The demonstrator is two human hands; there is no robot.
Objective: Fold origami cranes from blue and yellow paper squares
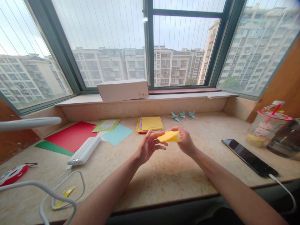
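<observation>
My right hand (184, 141) grips a small folded piece of yellow paper (169, 136) by its right side, above the stone sill. The paper is folded into layers that stand slightly apart at the front. On its left is my left hand (150, 146), with thumb and fingers apart. The left index finger reaches to the paper's edge; whether it touches is unclear. Behind the hands lies a stack of yellow paper sheets (152, 123) with some purple and red at its edges. Several light-blue paper cranes (182, 114) stand to the right of that stack.
Leftward are red paper (72, 136), green paper (55, 148), light-blue paper (117, 134) and a white power bank (85, 150) with its cable. A phone (249, 157) charges at right, beside a plastic cup (263, 128). A white box (124, 90) rests on the window ledge.
</observation>
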